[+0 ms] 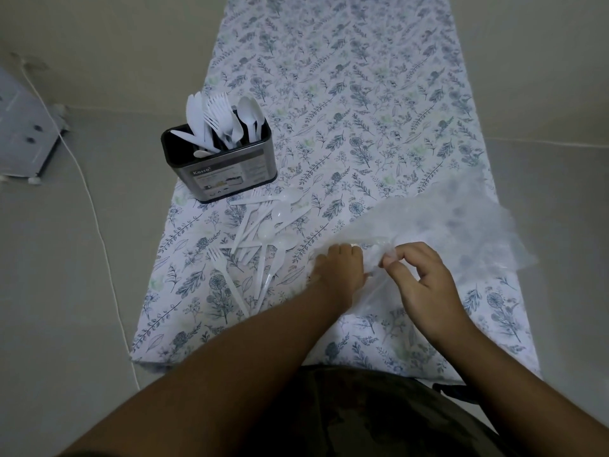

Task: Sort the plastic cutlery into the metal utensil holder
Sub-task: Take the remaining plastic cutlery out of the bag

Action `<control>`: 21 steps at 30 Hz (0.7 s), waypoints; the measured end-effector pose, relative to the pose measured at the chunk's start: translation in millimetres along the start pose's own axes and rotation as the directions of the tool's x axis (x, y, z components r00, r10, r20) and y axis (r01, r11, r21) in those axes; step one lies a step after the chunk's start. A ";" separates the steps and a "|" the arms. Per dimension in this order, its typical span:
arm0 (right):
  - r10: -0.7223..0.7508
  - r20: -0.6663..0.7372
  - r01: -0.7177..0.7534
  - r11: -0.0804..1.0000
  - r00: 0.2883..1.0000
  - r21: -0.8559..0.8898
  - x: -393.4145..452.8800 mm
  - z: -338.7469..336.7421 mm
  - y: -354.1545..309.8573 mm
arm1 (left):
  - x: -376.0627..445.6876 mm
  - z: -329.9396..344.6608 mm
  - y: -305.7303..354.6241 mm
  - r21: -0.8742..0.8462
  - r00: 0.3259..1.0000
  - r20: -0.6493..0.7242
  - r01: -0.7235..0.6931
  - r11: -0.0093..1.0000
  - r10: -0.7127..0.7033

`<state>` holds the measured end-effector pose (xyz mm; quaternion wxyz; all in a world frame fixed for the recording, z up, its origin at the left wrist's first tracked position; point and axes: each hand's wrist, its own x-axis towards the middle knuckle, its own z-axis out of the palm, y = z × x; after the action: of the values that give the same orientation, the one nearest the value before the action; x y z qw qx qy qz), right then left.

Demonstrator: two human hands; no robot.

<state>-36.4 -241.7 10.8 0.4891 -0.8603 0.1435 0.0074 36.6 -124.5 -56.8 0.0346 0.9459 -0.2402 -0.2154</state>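
A metal utensil holder (227, 173) stands at the left of the floral cloth (362, 94), with white plastic knives, forks and spoons (224, 122) upright in it. Just in front of it lies a loose pile of white forks and spoons (263, 232) on the cloth. A crumpled clear plastic bag (445, 222) lies to the right of the pile. My left hand (339, 268) grips the bag's near edge, fingers curled into the plastic. My right hand (421, 278) pinches the same edge between thumb and fingers.
The cloth covers a narrow table that runs away from me, with beige floor on both sides. A white cable (95, 219) trails over the floor at the left, beside a grey flat object (23, 133).
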 end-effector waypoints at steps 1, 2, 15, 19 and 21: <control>0.012 -0.003 -0.012 1.000 1.000 -0.001 1.0 -1.0 0.2 | 0.6 -3.4 1.2 0.008 1.000 0.022 0.004 1.000 -0.004; 0.024 -0.008 -0.024 1.000 1.000 0.000 2.1 -2.7 0.8 | 1.3 -6.1 2.5 0.016 0.999 0.044 0.002 1.000 -0.003; 0.000 -0.021 -0.002 0.997 1.000 -0.079 5.6 -10.5 -1.0 | -16.0 -12.3 -4.5 -0.303 0.992 0.129 0.056 0.951 -0.018; -0.069 -0.008 0.066 0.981 0.998 -0.180 6.7 -7.1 -4.7 | -35.1 -7.0 -22.9 -0.324 0.994 0.104 0.059 0.944 -0.027; -0.122 -0.011 0.116 0.965 0.993 -0.234 7.3 -2.6 -5.6 | -45.0 -4.8 -30.1 -0.355 0.993 0.110 0.078 0.931 -0.041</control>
<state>-28.3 -242.9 15.7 0.3825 -0.9188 0.0961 -0.0160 16.3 -77.1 -40.0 0.1880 0.9185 -0.1693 -0.3038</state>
